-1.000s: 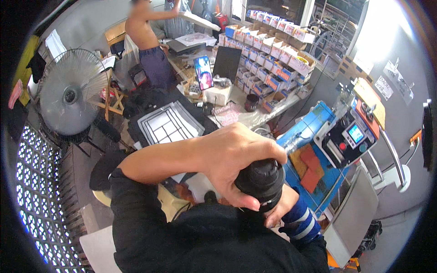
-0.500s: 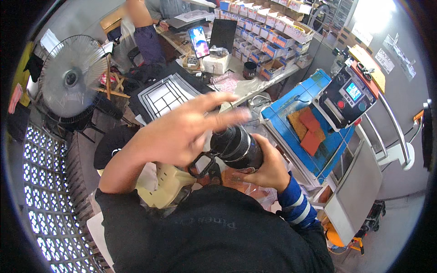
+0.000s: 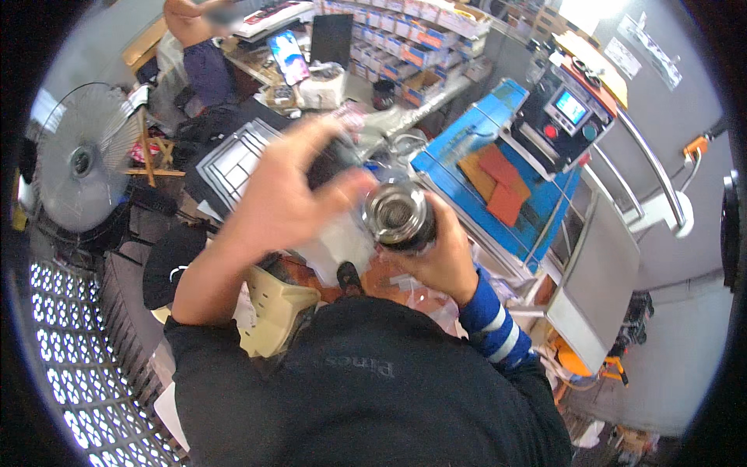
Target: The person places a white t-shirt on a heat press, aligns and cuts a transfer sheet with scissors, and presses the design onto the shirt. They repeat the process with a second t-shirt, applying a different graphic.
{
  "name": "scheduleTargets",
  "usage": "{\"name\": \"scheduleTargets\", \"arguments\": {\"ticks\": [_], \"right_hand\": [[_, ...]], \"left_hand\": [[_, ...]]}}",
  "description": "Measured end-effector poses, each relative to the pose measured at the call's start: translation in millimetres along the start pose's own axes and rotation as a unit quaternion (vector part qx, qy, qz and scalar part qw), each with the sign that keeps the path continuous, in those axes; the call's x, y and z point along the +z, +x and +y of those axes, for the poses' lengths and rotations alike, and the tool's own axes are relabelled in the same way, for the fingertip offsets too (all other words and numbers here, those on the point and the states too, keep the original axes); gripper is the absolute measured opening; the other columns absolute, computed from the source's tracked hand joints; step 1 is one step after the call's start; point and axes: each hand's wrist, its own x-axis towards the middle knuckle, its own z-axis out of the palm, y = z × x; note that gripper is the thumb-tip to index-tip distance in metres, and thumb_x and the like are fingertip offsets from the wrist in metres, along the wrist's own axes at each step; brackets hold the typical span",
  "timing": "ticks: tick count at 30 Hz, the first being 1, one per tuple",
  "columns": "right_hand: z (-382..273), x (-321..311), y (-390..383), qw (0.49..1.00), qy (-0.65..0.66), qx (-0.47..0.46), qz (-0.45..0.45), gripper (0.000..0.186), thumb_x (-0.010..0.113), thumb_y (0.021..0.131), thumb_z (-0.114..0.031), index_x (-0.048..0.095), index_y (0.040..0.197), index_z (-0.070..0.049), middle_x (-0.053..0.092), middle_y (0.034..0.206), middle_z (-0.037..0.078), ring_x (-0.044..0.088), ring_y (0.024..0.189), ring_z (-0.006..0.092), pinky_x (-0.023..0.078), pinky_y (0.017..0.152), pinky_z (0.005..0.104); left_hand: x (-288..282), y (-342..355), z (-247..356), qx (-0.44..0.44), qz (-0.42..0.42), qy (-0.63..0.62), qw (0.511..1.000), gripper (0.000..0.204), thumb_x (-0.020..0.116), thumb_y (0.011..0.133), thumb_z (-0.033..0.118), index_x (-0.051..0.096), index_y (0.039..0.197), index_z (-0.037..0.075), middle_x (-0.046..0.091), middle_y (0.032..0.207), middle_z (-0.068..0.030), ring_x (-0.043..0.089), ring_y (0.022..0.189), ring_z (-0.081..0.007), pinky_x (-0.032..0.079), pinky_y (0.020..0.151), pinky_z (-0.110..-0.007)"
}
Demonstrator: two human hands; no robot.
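Observation:
My left hand [image 3: 288,191], smeared by motion, is curved around a black lid [image 3: 325,163] up and to the left of the bottle. My right hand [image 3: 440,265] grips a dark bottle [image 3: 424,233] whose open steel mouth [image 3: 391,210] faces up toward me. Behind my left hand lies a black board with a white line-grid sheet [image 3: 226,159] on it. A cream plastic chair [image 3: 268,327] shows below.
A blue-topped press [image 3: 436,156] with red pads [image 3: 498,179] stands at right. A fan [image 3: 80,162] is at left. Behind are a phone [image 3: 289,58], stacked small boxes [image 3: 420,54] and another person [image 3: 191,27] at a worktable.
The lid has come off the bottle in my left hand, moving up and left; the bottle's steel mouth is now exposed. The view has shifted, so the background sits higher and further left.

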Motion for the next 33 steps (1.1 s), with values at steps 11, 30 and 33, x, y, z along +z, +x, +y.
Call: {"name": "scheduleTargets", "arguments": {"ticks": [11, 30, 33], "right_hand": [[-27, -63, 31, 0.991, 0.088, -0.095, 0.032, 0.08, 0.086, 0.078, -0.013, 0.042, 0.144, -0.001, 0.056, 0.142, 0.019, 0.062, 0.124, 0.0259, 0.048, 0.107, 0.038], [-162, -121, 133, 0.813, 0.073, -0.546, 0.188, 0.062, 0.078, 0.083, -0.013, 0.049, 0.137, -0.009, 0.061, 0.129, 0.028, 0.059, 0.124, 0.0462, 0.042, 0.109, 0.0602], [-170, -123, 147, 0.798, 0.076, -0.567, 0.188, 0.06, 0.075, 0.085, -0.014, 0.048, 0.138, -0.011, 0.061, 0.13, 0.028, 0.059, 0.124, 0.0465, 0.041, 0.109, 0.0612]], "left_hand": [[37, -42, -62, -0.189, 0.074, -0.424, 0.883, 0.061, 0.057, 0.099, 0.051, 0.056, 0.126, -0.003, 0.068, 0.112, -0.014, 0.071, 0.083, -0.0212, 0.056, 0.067, -0.03], [172, -109, -112, -0.341, -0.015, -0.39, 0.855, 0.043, 0.072, 0.093, 0.031, 0.066, 0.12, -0.003, 0.071, 0.107, -0.0132, 0.066, 0.099, -0.0211, 0.052, 0.091, -0.036], [179, -114, -115, -0.314, -0.024, -0.362, 0.877, 0.042, 0.072, 0.093, 0.031, 0.066, 0.118, -0.003, 0.071, 0.105, -0.0128, 0.066, 0.096, -0.0211, 0.052, 0.089, -0.037]]}}
